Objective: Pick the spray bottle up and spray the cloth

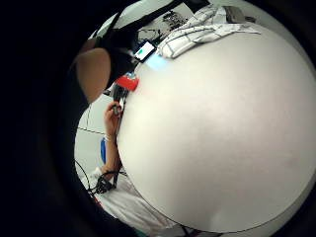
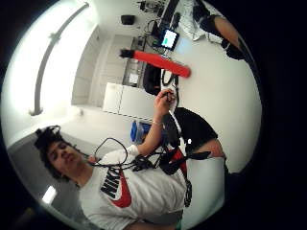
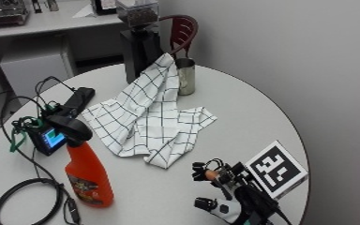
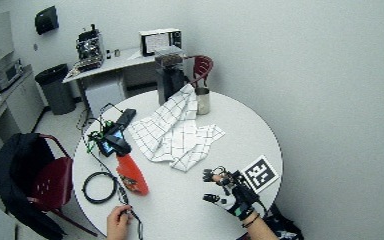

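- Outside view: gloved right hand is hovering at the surface's near edge, fingers spread, gripping nothing.
- Orange spray bottle is standing upright toward the left edge, well apart from the hand.
- Checked cloth is lying crumpled mid-surface, just beside the bottle.

On the round white table: one orange plastic spray bottle with a black trigger head, one white cloth checked in black, one steel cup, one black coffee grinder, one small lit screen, one coiled black cable.
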Demonstrator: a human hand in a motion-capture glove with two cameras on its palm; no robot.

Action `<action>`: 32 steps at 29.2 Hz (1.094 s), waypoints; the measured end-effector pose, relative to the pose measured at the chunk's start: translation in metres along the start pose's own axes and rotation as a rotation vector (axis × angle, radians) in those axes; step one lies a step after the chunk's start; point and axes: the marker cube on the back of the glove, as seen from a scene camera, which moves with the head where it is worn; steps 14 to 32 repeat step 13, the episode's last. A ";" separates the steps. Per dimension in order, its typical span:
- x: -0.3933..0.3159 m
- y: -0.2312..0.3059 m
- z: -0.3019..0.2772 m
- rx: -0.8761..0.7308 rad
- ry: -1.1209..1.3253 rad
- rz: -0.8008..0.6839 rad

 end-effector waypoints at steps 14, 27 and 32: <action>0.003 0.000 -0.004 -0.024 0.067 -0.065; 0.003 0.000 -0.004 -0.024 0.067 -0.065; 0.003 0.000 -0.004 -0.024 0.067 -0.065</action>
